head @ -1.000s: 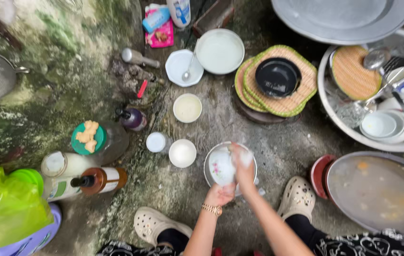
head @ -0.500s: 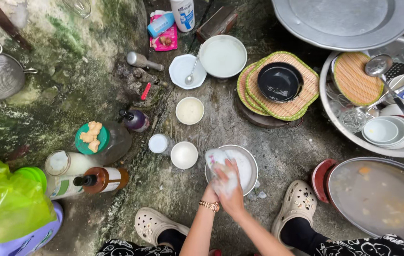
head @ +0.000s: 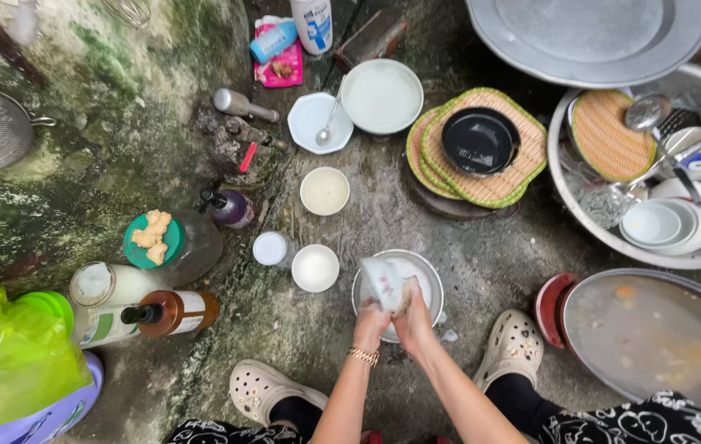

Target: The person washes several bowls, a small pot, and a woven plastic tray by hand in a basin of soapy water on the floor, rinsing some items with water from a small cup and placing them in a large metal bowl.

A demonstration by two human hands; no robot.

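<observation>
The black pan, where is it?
In the head view the black pan sits upper right of middle, on round woven mats, between the white basin and the big metal tub of dishes.

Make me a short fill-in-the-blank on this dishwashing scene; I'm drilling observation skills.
1. Both hands hold a small white bowl over a ____ metal basin.
2. The black pan rests on woven ____ mats.
3. The left hand has a ____ bracelet at its wrist.

Missing words: round; green-edged; gold
</observation>
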